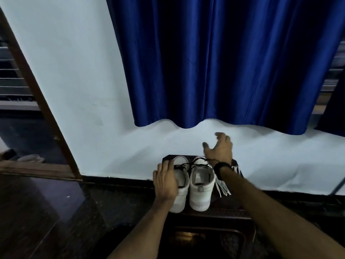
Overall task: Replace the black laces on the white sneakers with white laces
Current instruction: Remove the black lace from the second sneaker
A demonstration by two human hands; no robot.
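Two white sneakers stand side by side on a small dark table (229,208), heels toward me. The left sneaker (182,191) and the right sneaker (201,189) both carry black laces (183,166). A bundle of white laces (224,187) lies just right of the right sneaker, partly under my forearm. My left hand (165,181) rests flat on the outer side of the left sneaker. My right hand (219,148) hovers above the toe of the right sneaker with fingers spread, holding nothing. A black band sits on my right wrist.
A white wall (93,90) rises right behind the table, with a blue curtain (214,62) hanging over it. A brown door frame (43,109) slants at the left. The floor (46,212) is dark and glossy.
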